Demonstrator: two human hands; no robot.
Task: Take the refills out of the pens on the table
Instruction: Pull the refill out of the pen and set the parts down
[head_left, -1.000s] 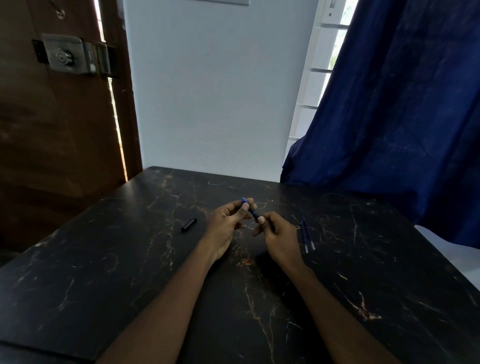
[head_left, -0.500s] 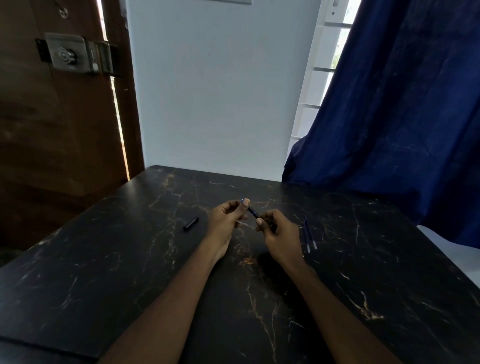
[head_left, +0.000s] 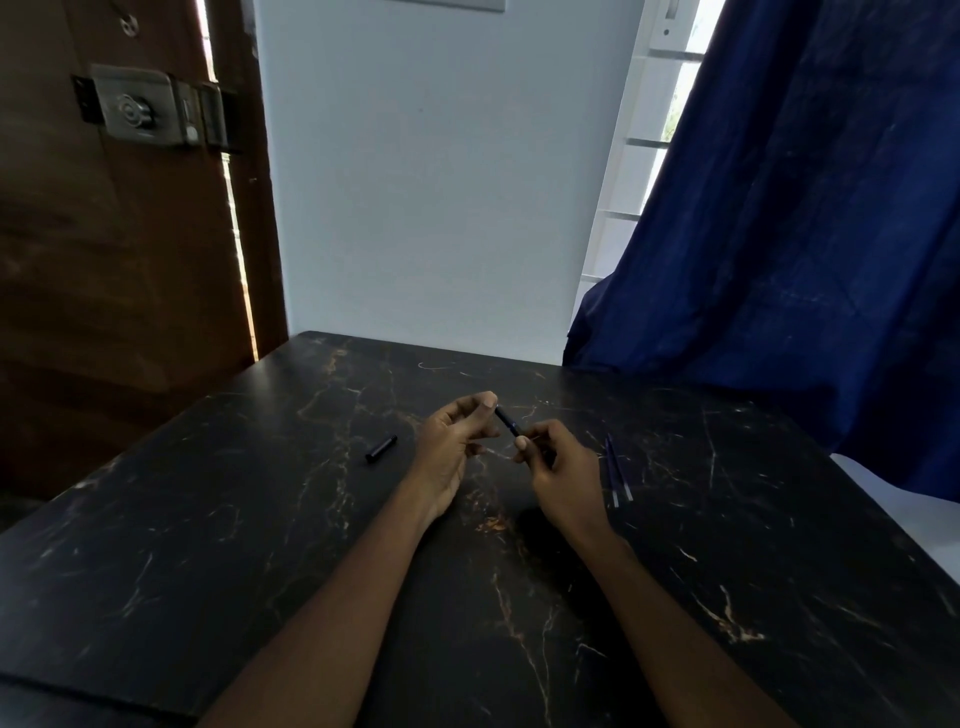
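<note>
Both my forearms come in low over the table (head_left: 208, 571), wrists lifted just off it. My right hand (head_left: 558, 475) has its fingers pinched around the near end of the pen (head_left: 507, 422); my left hand (head_left: 452, 447) grips the far tip between thumb and forefinger. Best bet is to twist the ends opposite ways and pull straight, no bending. Two thin sticks, probably refills (head_left: 618, 473), lie just right of that hand. A cap (head_left: 381, 449) sits off left.
</note>
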